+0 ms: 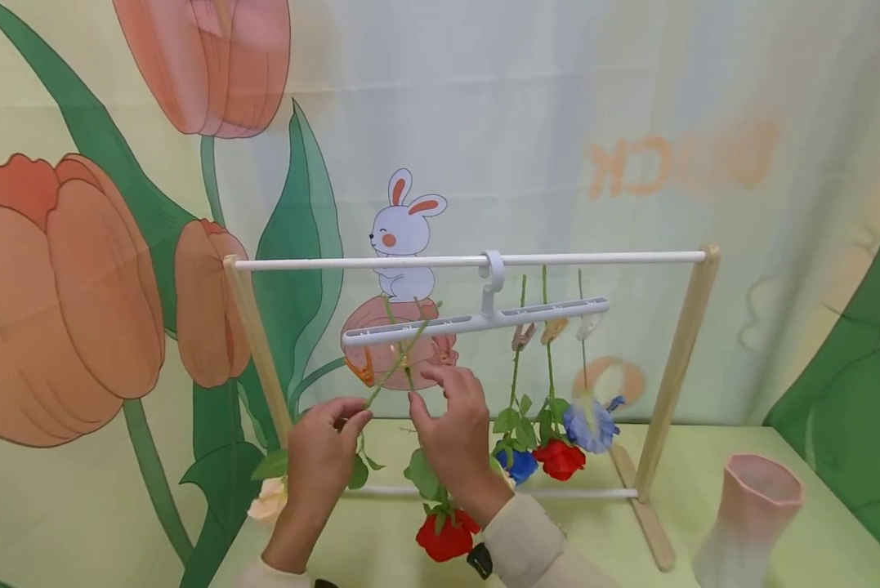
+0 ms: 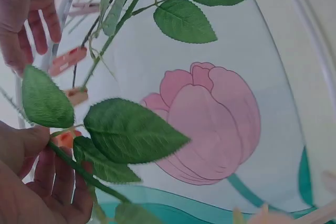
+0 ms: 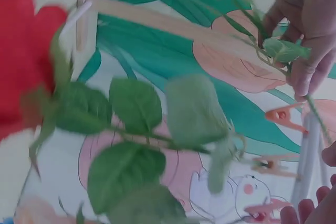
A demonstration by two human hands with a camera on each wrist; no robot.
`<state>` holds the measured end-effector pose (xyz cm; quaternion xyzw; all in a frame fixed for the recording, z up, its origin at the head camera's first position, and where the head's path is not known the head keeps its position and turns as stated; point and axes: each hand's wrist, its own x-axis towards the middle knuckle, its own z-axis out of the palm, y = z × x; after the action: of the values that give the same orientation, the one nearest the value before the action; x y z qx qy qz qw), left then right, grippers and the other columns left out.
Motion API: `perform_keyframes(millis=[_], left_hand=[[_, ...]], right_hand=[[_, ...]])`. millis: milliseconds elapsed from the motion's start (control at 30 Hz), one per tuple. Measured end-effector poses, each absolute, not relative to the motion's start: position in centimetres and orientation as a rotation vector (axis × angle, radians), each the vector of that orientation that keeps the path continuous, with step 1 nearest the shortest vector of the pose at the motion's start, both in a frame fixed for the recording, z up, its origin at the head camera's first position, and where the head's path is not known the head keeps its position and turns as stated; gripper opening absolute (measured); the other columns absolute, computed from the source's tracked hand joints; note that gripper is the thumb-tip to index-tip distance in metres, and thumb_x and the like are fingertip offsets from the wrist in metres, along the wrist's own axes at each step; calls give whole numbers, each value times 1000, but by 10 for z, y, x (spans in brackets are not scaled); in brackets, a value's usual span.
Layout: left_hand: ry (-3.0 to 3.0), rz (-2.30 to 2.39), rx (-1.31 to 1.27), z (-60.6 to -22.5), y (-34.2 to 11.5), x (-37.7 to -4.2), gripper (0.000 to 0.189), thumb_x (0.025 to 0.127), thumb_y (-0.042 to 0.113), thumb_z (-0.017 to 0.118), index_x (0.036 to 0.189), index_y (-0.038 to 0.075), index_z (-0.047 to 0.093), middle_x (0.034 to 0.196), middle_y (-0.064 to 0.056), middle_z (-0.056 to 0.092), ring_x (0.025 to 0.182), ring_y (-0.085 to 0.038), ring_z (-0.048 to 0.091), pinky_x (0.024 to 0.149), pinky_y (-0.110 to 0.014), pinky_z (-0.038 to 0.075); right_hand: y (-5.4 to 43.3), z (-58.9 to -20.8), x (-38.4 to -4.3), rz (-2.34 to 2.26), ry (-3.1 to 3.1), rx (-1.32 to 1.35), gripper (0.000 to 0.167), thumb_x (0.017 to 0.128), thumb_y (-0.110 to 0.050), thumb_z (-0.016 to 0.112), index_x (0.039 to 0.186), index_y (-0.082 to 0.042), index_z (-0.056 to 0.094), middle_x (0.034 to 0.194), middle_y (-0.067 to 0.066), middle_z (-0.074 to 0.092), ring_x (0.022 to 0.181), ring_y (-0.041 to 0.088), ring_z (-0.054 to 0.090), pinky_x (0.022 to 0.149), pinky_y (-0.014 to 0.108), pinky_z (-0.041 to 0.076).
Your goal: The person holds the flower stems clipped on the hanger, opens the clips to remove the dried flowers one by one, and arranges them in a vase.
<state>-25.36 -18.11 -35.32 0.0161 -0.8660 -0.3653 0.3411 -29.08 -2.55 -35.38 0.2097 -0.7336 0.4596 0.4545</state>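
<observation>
My left hand (image 1: 323, 457) pinches the green stem (image 2: 86, 175) of a pale peach artificial rose (image 1: 266, 500), whose bloom hangs low beside the wrist. That stem slants up across the left part of a white clip hanger (image 1: 476, 322). An orange clip (image 1: 361, 369) hangs at the hanger's left end. Beside it, a red rose (image 1: 445, 536) hangs head down from another clip (image 3: 270, 165). My right hand (image 1: 457, 433) is raised next to the red rose's stem, fingers loosely bent and holding nothing.
The hanger hooks on the white rail (image 1: 616, 259) of a wooden-sided rack (image 1: 675, 384). On its right side hang a blue rose (image 1: 516, 465), a second red rose (image 1: 560, 460) and a light blue flower (image 1: 591, 425). A pink-and-white vase (image 1: 748, 523) stands at right.
</observation>
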Motion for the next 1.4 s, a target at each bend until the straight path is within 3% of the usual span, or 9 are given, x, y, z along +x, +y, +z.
perform_keyframes(millis=[367,600,800,1067,1400], left_hand=[[-2299,-416,-205,-332,-155,-253,9,82,14,84,89,16,80,80,-1,70,76,-21,65,59,-36,54],[-2224,-165,-273,-337,-142,-253,11,75,14,88,83,16,80,75,-3,68,70,-23,63,57,-37,52],[-2221,-147,-295,-340,-133,-251,12,75,14,87,84,15,80,76,-4,68,71,-23,61,57,-36,50],[-2232,-172,-294,-341,-127,-248,12,77,14,88,87,14,80,79,-5,69,72,-23,60,60,-36,49],[-1985,-355,-506,-352,-123,-248,17,79,4,86,93,11,78,92,-5,69,91,-25,61,77,-38,54]], right_hand=[[5,-345,-292,525,-1831,661,30,76,-17,90,103,-16,77,103,7,70,100,29,61,83,44,51],[14,-353,-294,212,-1879,745,22,77,-22,90,94,-20,76,96,3,73,93,26,67,79,40,58],[17,-357,-290,205,-1940,755,19,79,-23,89,95,-20,78,90,1,74,83,21,67,69,33,56],[20,-359,-286,239,-1948,739,17,79,-19,88,94,-19,79,86,2,74,78,22,67,65,32,57],[41,-361,-293,380,-1843,666,12,81,-10,85,85,-18,77,78,2,71,69,24,66,57,34,54]])
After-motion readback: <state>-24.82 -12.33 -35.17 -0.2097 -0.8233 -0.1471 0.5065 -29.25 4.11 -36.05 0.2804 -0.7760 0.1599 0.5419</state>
